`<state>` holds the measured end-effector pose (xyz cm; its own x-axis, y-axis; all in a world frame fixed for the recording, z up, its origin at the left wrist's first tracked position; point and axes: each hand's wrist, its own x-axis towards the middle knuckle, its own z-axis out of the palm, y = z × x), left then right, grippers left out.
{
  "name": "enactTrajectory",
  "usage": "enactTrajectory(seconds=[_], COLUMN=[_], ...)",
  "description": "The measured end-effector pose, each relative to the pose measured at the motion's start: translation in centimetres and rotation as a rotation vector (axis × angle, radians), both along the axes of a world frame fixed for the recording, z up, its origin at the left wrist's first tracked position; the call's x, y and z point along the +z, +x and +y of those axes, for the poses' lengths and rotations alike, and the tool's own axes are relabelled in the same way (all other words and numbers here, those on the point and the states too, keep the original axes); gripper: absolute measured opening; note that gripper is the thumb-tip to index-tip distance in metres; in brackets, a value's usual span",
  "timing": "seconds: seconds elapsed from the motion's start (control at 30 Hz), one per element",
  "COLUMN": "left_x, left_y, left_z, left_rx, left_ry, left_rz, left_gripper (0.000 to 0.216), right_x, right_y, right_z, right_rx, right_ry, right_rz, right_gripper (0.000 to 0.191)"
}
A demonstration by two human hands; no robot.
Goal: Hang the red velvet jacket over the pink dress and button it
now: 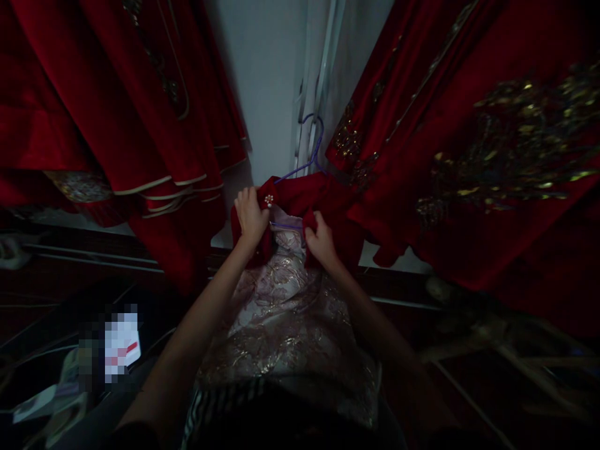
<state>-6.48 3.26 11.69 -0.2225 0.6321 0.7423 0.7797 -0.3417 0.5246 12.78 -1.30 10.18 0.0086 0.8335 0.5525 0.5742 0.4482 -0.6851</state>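
My left hand (252, 215) is closed on the edge of a small red jacket (300, 187), beside a pearly flower-shaped ornament (269, 200). My right hand (320, 239) pinches the jacket's opposite front edge, thumb uppermost. A purple hanger (313, 153) runs up out of the jacket's neck, and its lower bar shows between my hands. Under the jacket hangs a pale pink dress (281, 319) with shiny gold patterning, spreading down toward my lap. The fingertips of both hands are partly hidden by the red cloth.
Red garments with pale trim (154, 181) hang on the left. On the right hangs red clothing with gold sequins (515, 144). Behind the hanger is a whitish panel (262, 75). A lit, blurred-out screen (122, 344) lies at lower left. The scene is dim.
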Motion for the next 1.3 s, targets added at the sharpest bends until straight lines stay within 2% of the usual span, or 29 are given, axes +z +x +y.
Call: enactTrajectory(seconds=[0.07, 0.17, 0.27, 0.33, 0.43, 0.5, 0.6, 0.73, 0.87, 0.97, 1.07, 1.17, 1.3], left_x=[0.7, 1.2, 0.4, -0.5, -1.2, -0.9, 0.2, 0.3, -1.6, -2.5, -2.5, -1.9, -1.4], left_y=[-0.9, -1.9, -2.4, -2.4, -1.8, -0.8, 2.0, 5.4, 4.8, 3.0, 2.5, 3.4, 4.5], left_z=[0.1, 0.0, -0.8, -1.5, -2.7, -3.4, -4.2, -4.9, -5.4, -5.9, -6.3, -6.5, -6.6], left_rx=[-0.040, -0.026, 0.040, 0.015, -0.136, -0.220, -0.281, -0.463, -0.540, -0.523, -0.452, -0.435, -0.491], left_ry=[0.059, 0.135, 0.131, 0.086, -0.021, -0.078, -0.110, -0.205, -0.273, -0.236, -0.136, -0.105, -0.090], left_rz=[-0.042, -0.086, -0.066, -0.038, 0.012, 0.037, 0.016, 0.097, 0.098, 0.066, 0.010, -0.089, -0.186], left_gripper=[0.036, 0.032, 0.022, 0.017, 0.012, 0.008, 0.005, 0.011, 0.013, 0.005, 0.009, 0.011, 0.015], right_x=[-0.7, -1.2, -1.6, -1.5, -0.6, 0.0, -0.3, -2.2, -2.7, -1.9, -0.8, 0.0, 0.3], right_y=[0.2, 3.1, 6.9, 9.0, 11.1, 11.4, 9.6, 4.1, 0.9, 1.1, 1.5, 0.8, -0.1], right_z=[-0.8, -2.1, -3.6, -4.6, -5.6, -5.4, -4.4, -3.3, -3.3, -3.0, -2.7, -3.0, -3.3], right_rx=[0.060, 0.011, -0.081, -0.095, 0.008, 0.130, 0.279, 0.454, 0.381, 0.249, 0.150, 0.161, 0.269], right_ry=[0.000, -0.027, -0.033, -0.009, 0.029, 0.019, -0.044, -0.068, -0.034, 0.032, 0.133, 0.202, 0.202], right_rz=[0.067, 0.052, -0.031, -0.062, -0.069, -0.068, -0.023, 0.118, 0.140, 0.130, 0.130, 0.159, 0.084], right_gripper=[0.028, 0.035, 0.047, 0.056, 0.076, 0.083, 0.081, 0.076, 0.065, 0.056, 0.054, 0.054, 0.049])
